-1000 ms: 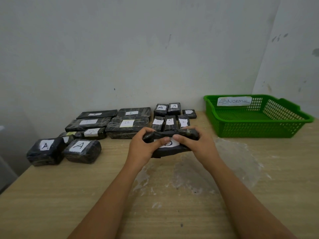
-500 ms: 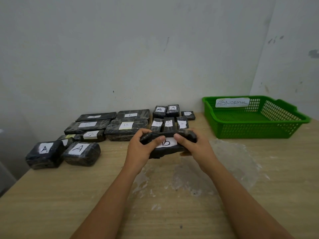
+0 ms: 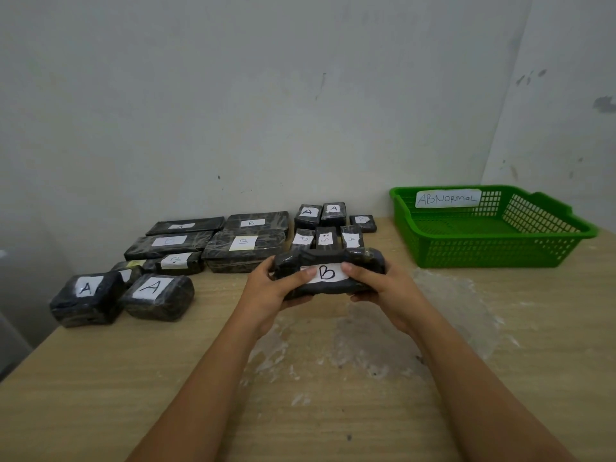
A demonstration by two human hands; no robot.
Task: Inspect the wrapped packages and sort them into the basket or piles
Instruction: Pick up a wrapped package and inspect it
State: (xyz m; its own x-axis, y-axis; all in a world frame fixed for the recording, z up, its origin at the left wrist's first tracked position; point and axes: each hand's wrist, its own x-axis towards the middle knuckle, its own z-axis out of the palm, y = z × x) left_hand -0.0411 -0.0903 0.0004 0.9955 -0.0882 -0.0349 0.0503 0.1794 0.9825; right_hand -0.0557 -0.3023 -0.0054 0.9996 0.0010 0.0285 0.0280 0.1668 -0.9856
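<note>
Wrapped package (image 3: 328,273), black, white label "B" — centre of frame, held above the table (image 3: 100,395). Left hand (image 3: 270,291) and right hand (image 3: 376,286) grip its ends. Green basket (image 3: 493,251) — right of frame. Sorted piles (image 3: 213,245) — left.

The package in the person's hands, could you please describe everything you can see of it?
The package is a dark, oblong bundle wrapped in glossy clear film, with a white paper label bearing a handwritten B. It is held lengthwise above the table, label facing the camera. The left hand and right hand grip its ends, thumbs on the label's edges. Its top edge looks uneven.
</note>
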